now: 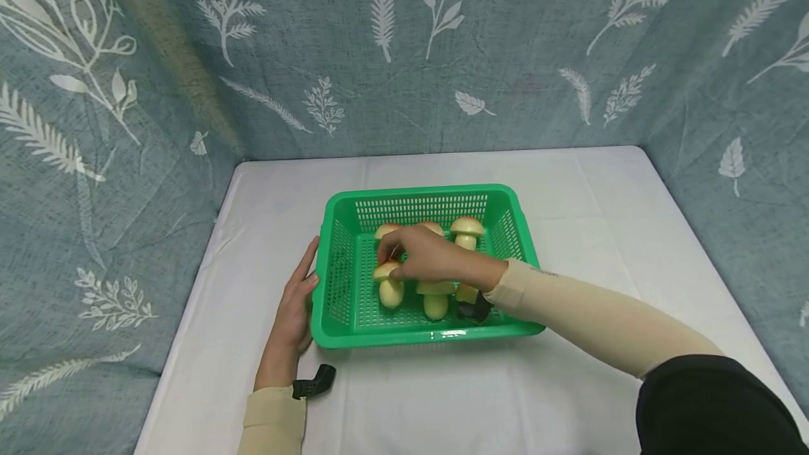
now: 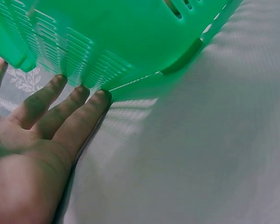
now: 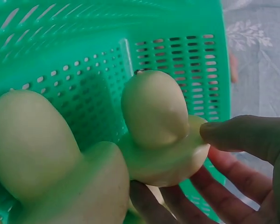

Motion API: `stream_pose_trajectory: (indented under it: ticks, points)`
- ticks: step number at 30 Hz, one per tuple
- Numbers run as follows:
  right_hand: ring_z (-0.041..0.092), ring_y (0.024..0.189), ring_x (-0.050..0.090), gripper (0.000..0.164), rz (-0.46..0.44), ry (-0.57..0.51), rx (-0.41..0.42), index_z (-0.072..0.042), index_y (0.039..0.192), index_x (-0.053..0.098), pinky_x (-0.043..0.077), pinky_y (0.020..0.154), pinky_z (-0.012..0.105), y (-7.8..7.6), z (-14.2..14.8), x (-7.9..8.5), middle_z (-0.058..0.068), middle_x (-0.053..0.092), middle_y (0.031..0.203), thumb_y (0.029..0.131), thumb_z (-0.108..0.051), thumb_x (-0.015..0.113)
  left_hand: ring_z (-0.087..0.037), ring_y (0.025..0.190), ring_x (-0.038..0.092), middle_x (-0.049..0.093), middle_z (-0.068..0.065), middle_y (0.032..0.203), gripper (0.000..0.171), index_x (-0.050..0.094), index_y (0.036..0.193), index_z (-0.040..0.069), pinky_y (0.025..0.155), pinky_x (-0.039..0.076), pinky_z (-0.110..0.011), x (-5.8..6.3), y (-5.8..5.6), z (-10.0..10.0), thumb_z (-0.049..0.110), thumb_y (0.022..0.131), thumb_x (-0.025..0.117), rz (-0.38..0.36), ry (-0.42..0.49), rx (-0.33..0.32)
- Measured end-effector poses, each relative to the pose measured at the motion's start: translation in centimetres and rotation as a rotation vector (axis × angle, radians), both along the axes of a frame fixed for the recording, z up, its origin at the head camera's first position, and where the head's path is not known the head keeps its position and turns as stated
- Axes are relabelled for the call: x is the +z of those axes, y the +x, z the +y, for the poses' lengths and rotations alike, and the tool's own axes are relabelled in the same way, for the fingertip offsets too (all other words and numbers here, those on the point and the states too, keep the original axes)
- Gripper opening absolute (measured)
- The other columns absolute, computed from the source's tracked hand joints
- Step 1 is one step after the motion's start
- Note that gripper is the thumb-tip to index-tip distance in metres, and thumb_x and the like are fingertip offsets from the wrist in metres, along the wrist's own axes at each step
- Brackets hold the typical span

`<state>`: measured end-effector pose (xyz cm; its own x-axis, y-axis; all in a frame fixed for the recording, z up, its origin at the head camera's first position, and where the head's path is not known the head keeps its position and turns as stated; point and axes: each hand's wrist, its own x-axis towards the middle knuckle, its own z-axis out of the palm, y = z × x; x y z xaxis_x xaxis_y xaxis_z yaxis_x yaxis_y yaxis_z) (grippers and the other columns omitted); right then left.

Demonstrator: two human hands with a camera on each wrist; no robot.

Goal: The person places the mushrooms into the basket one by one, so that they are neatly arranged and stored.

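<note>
A green plastic basket (image 1: pixel 417 193) with slotted walls holds several pale mushrooms, lying in two rows. My right hand (image 1: pixel 425 253) reaches in over them and grips the cap of the front-left mushroom (image 1: pixel 391 293). The right wrist view shows the thumb (image 3: pixel 224 133) at the cap's edge, fingers on its other side, and the rounded stem free. Close by lies another mushroom (image 3: pixel 30 140). On the basket's left, my left hand (image 1: pixel 296 307) rests with extended fingers against the outer wall; in the left wrist view the fingertips (image 2: pixel 102 95) touch it low down.
A white cloth (image 1: pixel 265 209) covers the table under the basket. Blue-grey leaf-patterned curtains (image 1: pixel 404 111) stand around its back and sides. More mushrooms (image 1: pixel 466 227) lie at the basket's back, partly behind my right hand. A small black device (image 1: pixel 314 382) sits on my left wrist.
</note>
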<state>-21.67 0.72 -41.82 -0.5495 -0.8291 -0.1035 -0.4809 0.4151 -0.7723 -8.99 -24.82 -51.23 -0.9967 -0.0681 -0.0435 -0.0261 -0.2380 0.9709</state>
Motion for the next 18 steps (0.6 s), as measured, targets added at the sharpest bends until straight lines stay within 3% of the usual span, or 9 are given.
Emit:
stream_pose_trajectory:
  ticks: [6,18]
  points:
    - [0.019,0.096,0.064,0.021,0.006,0.007,0.015,-0.008,0.107,0.077,0.054,0.084,0.028,0.47,-0.16,-0.6,0.0,0.073,0.104,0.089,0.002,0.082,-0.023,0.129,0.067,0.041,-0.016,0.169,0.069,0.023,0.175,0.025,0.097,0.06,-0.04,0.01,-0.05,0.02,0.016,0.109,0.043,0.002,-0.003,0.001]
    - [0.019,0.105,0.069,0.03,-0.03,0.041,0.056,-0.003,0.118,0.075,0.056,0.092,0.03,0.86,-0.07,-0.98,0.004,0.073,0.113,0.089,0.002,0.083,-0.021,0.126,0.068,0.042,-0.019,0.167,0.068,0.026,0.175,0.027,0.096,0.061,-0.039,-0.09,-0.05,-0.11,0.014,0.11,0.043,0.004,-0.003,0.0]
